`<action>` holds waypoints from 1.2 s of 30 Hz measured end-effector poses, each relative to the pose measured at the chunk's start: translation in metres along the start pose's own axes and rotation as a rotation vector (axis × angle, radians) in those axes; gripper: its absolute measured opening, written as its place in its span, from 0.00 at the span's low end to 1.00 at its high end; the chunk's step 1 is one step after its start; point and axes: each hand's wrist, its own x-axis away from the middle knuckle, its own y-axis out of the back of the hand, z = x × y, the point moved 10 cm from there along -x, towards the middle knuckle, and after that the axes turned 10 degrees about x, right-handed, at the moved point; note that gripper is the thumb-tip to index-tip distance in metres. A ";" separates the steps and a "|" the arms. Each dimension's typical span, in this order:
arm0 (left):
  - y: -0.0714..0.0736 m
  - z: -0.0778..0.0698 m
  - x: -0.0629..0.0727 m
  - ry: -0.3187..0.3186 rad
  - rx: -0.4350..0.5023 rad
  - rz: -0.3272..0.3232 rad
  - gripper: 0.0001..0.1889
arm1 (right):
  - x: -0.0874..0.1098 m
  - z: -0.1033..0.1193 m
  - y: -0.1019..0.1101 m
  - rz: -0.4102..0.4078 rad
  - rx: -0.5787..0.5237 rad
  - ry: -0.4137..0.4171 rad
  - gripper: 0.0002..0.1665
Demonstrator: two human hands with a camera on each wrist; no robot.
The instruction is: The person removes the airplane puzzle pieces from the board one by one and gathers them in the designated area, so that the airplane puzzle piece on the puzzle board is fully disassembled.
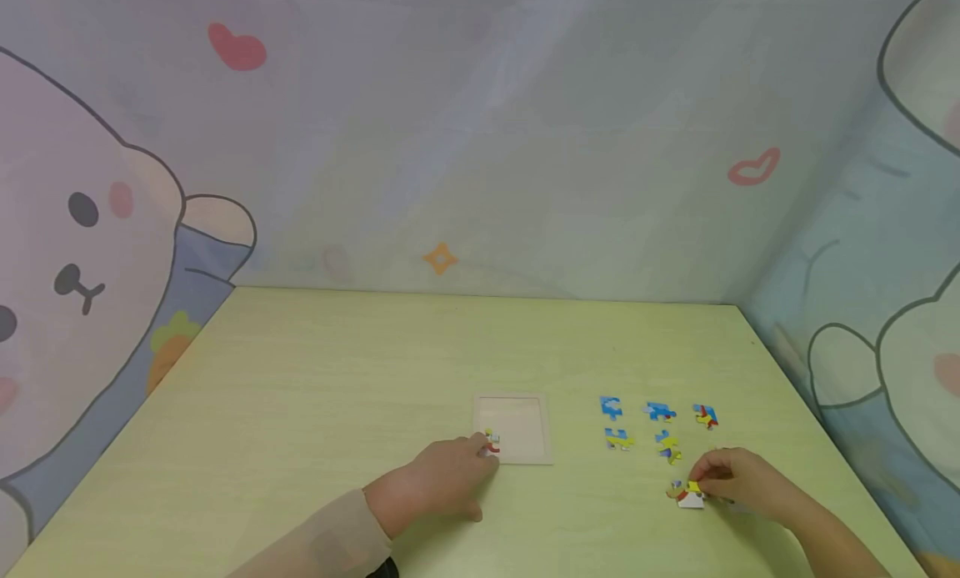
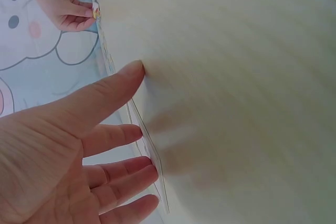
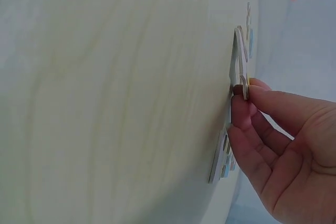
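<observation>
My left hand [image 1: 453, 475] rests at the lower left corner of a square puzzle frame [image 1: 547, 428], its fingers fairly straight over the rim. A red, white and yellow puzzle piece [image 1: 492, 441] lies inside that corner, partly hidden by the fingertips. In the left wrist view the fingers [image 2: 123, 179] spread over the frame's edge, with the thumb apart. My right hand [image 1: 746, 482] pinches a yellow, red and white puzzle piece [image 1: 688, 496] between thumb and fingers. Seen from the right wrist, that puzzle piece [image 3: 241, 59] is tilted up. Another piece [image 3: 218, 156] lies under the curled fingers.
Several loose puzzle pieces lie in two rows right of the frame, among them a blue piece [image 1: 611, 408], a red and blue piece [image 1: 706, 416] and a yellow piece [image 1: 668, 447]. A printed cloth [image 1: 480, 144] hangs behind the pale table [image 1: 337, 378].
</observation>
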 end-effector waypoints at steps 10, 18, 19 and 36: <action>0.001 -0.003 0.000 0.011 -0.006 -0.008 0.26 | -0.003 0.006 0.008 -0.062 0.108 -0.026 0.04; 0.002 -0.001 0.000 0.028 -0.031 -0.055 0.26 | -0.028 0.036 0.000 -0.058 0.017 0.067 0.09; 0.002 -0.001 0.000 0.032 -0.028 -0.066 0.26 | -0.032 0.040 -0.001 -0.054 0.007 0.077 0.10; -0.003 0.008 0.024 -0.022 -0.019 -0.073 0.23 | -0.111 0.131 -0.043 -0.063 -0.054 0.198 0.10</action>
